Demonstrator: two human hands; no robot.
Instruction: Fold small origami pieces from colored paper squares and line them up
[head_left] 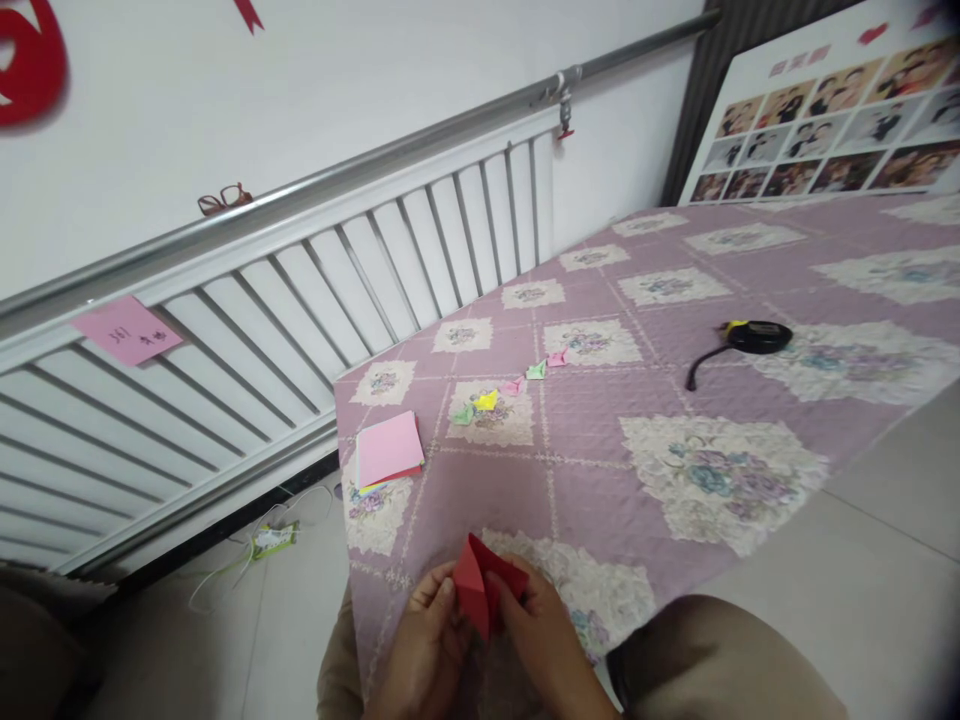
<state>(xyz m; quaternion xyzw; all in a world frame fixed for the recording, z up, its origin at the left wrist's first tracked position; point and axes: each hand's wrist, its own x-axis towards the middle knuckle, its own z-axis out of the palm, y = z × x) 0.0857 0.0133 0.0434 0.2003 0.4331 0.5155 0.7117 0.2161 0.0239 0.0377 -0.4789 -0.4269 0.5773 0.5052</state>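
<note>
A partly folded sheet of red paper [471,585] is held between my two hands near the table's front edge. My left hand [433,625] pinches its left side, thumb in front. On the other side, my right hand [534,620] grips the paper with the thumb inside the opened fold. Some fingers of both hands are hidden behind the paper. Beyond them a row of small folded paper pieces runs across the cloth, among them a yellow one [487,401], a green one [536,370] and a pink one [557,358].
A stack of coloured paper squares [390,450], pink on top, lies at the table's left. A black tape measure [759,337] with a strap rests at the right on the purple floral tablecloth [592,500]. A white radiator [375,265] stands along the wall, glasses [225,199] above it.
</note>
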